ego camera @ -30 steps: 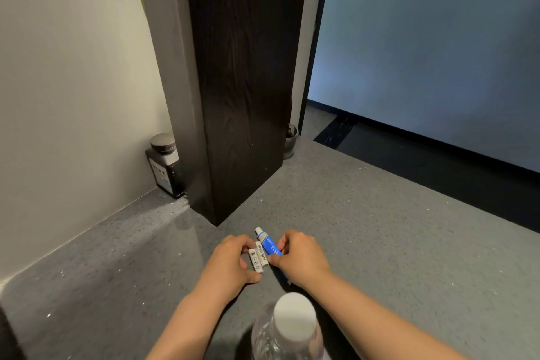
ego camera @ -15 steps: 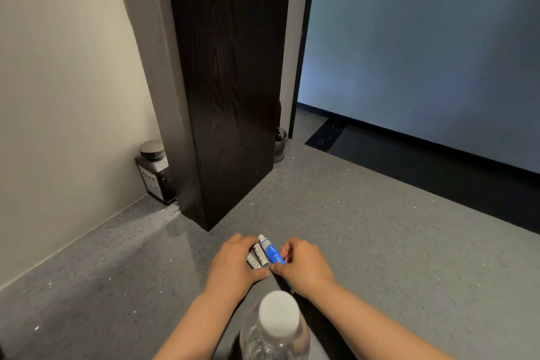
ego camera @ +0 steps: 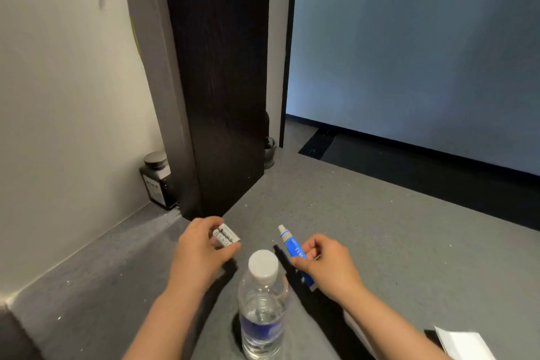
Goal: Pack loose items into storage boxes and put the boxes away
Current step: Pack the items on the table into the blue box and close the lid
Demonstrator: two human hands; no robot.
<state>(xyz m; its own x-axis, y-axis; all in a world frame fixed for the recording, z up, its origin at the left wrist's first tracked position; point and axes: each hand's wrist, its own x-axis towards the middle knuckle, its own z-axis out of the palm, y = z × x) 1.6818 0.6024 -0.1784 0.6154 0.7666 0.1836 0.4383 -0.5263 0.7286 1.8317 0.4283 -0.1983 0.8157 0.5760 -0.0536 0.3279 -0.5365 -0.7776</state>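
Observation:
My left hand [ego camera: 201,254] holds a small pack of white batteries [ego camera: 225,236] between thumb and fingers, just above the grey counter [ego camera: 380,237]. My right hand [ego camera: 327,266] grips a blue tube with a white cap [ego camera: 289,241], its cap end pointing up and away from me. The two hands are apart, with a clear plastic water bottle [ego camera: 263,301] with a white cap standing between and in front of them. No storage box is in view.
A dark wooden upright panel [ego camera: 222,82] stands on the counter right behind my hands. A dark jar with a grey lid [ego camera: 157,181] sits in the corner by the white wall. A small dark pot [ego camera: 270,152] is behind the panel. White paper [ego camera: 464,345] lies at bottom right.
My hands were together over the batteries and tube. They have separated: the left carries the batteries to the left, the right carries the blue tube to the right.

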